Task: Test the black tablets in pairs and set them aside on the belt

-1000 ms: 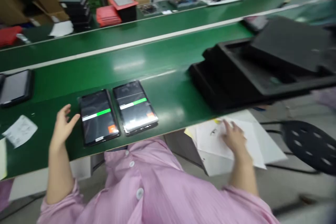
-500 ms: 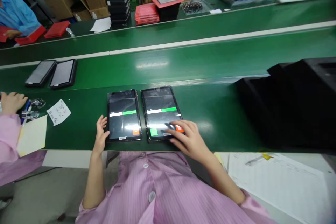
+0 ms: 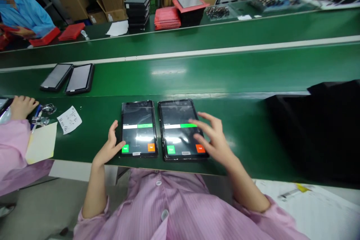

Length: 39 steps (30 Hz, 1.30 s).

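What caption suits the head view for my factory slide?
Left hand by left tablet, right hand over right tablet, on green conveyor belt.

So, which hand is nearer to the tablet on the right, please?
The right hand is nearer. It is over the right side of that tablet. The left hand is farther, at the left edge of the other tablet.

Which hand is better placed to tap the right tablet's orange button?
Probably the right hand: it hovers over that tablet, close to the orange button; the left hand is at the other tablet.
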Each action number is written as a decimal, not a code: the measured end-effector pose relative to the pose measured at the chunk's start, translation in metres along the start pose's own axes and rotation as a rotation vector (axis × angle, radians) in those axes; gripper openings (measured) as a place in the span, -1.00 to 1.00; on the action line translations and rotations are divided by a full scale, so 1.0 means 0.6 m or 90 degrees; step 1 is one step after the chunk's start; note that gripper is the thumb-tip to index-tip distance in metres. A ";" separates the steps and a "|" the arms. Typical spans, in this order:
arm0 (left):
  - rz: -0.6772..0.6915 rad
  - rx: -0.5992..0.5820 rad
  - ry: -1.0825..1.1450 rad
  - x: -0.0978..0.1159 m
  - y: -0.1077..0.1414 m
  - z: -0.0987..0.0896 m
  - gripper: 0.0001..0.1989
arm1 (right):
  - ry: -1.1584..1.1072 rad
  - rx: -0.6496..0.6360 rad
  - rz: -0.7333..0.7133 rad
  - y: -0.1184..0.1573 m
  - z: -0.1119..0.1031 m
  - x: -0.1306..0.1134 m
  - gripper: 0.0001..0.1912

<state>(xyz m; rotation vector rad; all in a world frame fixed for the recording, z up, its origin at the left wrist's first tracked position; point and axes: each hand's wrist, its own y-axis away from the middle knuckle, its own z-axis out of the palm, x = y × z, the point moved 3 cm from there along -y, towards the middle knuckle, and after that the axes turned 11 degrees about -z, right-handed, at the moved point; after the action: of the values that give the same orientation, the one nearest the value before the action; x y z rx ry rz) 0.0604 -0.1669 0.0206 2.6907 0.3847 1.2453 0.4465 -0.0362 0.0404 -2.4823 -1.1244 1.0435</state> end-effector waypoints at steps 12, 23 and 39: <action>0.285 -0.153 -0.439 0.231 -0.263 0.047 -0.55 | -0.465 0.271 0.346 -0.051 0.065 0.183 -0.49; 0.268 -0.113 -0.502 0.229 -0.255 0.062 -0.35 | -0.405 0.229 0.401 -0.032 0.069 0.222 -0.50; 0.234 -0.100 -0.448 0.218 -0.244 0.085 -0.30 | -0.310 0.130 0.394 -0.029 0.050 0.197 -0.54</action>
<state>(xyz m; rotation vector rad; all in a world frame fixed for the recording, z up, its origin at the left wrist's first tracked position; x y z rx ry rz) 0.1565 0.0101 0.0472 2.8959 -0.2950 0.2892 0.4698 0.0595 -0.0340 -2.5205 -0.2805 1.8926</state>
